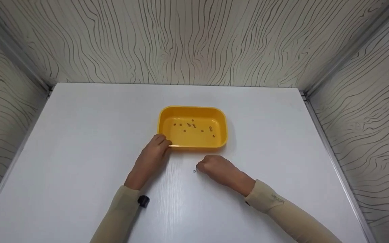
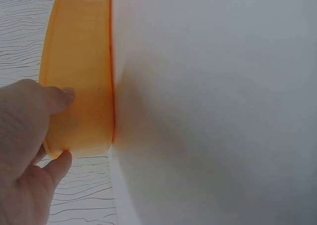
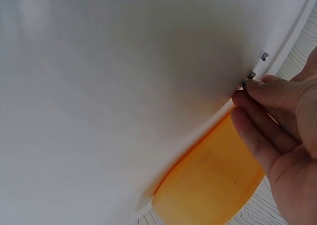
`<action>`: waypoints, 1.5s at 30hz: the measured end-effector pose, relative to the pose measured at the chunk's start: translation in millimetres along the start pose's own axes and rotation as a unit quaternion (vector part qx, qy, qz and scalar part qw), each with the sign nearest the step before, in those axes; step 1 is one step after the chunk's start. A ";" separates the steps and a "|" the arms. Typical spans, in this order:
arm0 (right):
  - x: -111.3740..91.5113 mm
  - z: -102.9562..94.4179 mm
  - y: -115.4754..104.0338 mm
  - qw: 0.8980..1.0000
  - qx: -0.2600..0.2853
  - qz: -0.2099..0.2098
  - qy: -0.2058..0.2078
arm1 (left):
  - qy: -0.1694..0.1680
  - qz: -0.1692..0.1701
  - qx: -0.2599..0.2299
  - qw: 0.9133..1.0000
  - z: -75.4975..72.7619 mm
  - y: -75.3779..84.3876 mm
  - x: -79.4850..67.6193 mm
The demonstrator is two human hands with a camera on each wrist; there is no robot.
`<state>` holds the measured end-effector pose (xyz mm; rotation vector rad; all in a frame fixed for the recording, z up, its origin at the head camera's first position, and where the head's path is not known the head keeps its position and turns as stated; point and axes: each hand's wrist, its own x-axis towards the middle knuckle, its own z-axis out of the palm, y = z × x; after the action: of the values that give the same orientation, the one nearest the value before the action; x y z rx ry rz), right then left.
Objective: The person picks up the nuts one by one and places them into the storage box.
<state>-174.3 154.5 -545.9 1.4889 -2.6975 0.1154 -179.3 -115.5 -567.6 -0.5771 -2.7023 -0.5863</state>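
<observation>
A yellow plastic bin (image 1: 194,147) stands on the white table, and several small metal nuts (image 1: 202,131) lie scattered over its floor. My left hand (image 1: 153,150) grips the rim at the bin's near left corner; the left wrist view shows its fingers (image 2: 60,100) against the outer walls. Just in front of the bin, my right hand (image 1: 218,168) is low over the table. Its thumb and forefinger pinch a small metal nut (image 3: 244,85), mostly covered by the fingertips. Close by on the table are a loose nut (image 1: 194,171) and, in the right wrist view, another nut (image 3: 252,75).
The white table (image 1: 89,135) extends around the bin on every side. Panels with a wood-grain line pattern (image 1: 181,40) rise behind it and at both sides, with grey metal rails (image 1: 336,162) along the edges. A dark wrist strap (image 1: 144,201) shows at the left sleeve.
</observation>
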 end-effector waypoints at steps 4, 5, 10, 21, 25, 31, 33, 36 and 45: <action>0.4 -0.4 0.6 1.000 0.003 0.002 -0.004 | 0.003 0.001 0.004 1.000 -1.1 0.3 0.4; 0.4 -0.6 0.4 1.000 -0.001 0.000 -0.005 | 0.004 0.001 0.001 1.000 -1.4 0.4 0.3; 0.5 -2.2 -1.3 0.999 -0.030 -0.009 -0.014 | 0.002 -0.003 -0.009 1.000 -2.3 1.1 -0.2; -0.3 -1.3 -0.6 0.999 -0.035 -0.026 -0.012 | -0.011 -0.003 -0.001 1.000 -1.3 0.9 0.0; -3.7 -2.8 2.9 1.000 0.019 -0.016 0.014 | -0.010 0.000 0.000 1.000 -1.8 1.0 0.2; -6.0 -8.8 12.0 0.988 0.139 0.015 0.073 | -0.011 -0.001 -0.005 1.000 -2.8 1.0 -0.3; -6.1 -12.0 14.4 0.980 0.176 0.023 0.092 | -0.011 -0.003 -0.009 1.000 -3.3 1.0 0.1; -5.9 -18.1 16.4 0.965 0.234 0.038 0.114 | -0.008 -0.002 -0.011 1.000 -3.7 0.8 0.4; -4.9 -33.4 18.8 0.910 0.357 0.145 0.153 | -0.010 0.003 -0.005 1.000 -2.7 1.5 0.0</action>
<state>-187.1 171.7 -513.7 1.0086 -2.6926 1.3470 -178.0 -115.4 -564.8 -0.5964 -2.7166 -0.5947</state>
